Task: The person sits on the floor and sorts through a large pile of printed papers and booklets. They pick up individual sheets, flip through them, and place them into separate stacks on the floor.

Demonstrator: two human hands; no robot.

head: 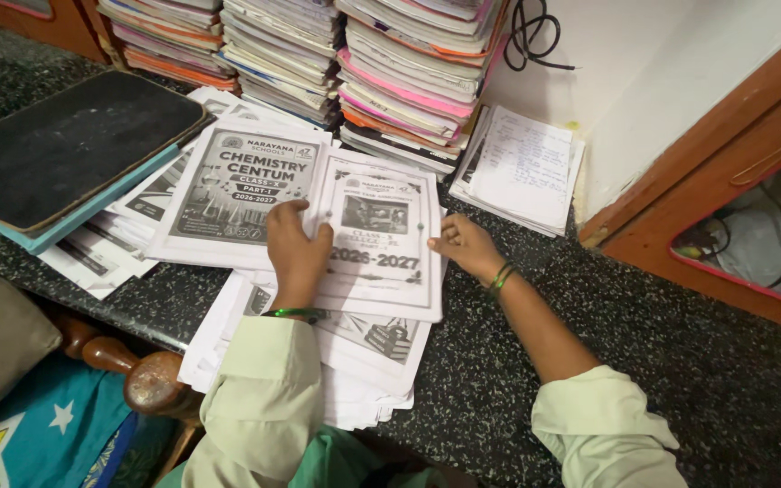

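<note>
Left hand (296, 258), right hand (465, 246) flank upright cover sheet (380, 237); long axis away.

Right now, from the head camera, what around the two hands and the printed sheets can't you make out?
- Head view: the sheets under the top sheet are mostly covered by it.
- The left hand hides the top sheet's left edge.
- The right hand has its fingertips curled at the sheet's right edge; whether they pinch it is unclear.
- The notebook stacks are cut off by the top edge.
</note>
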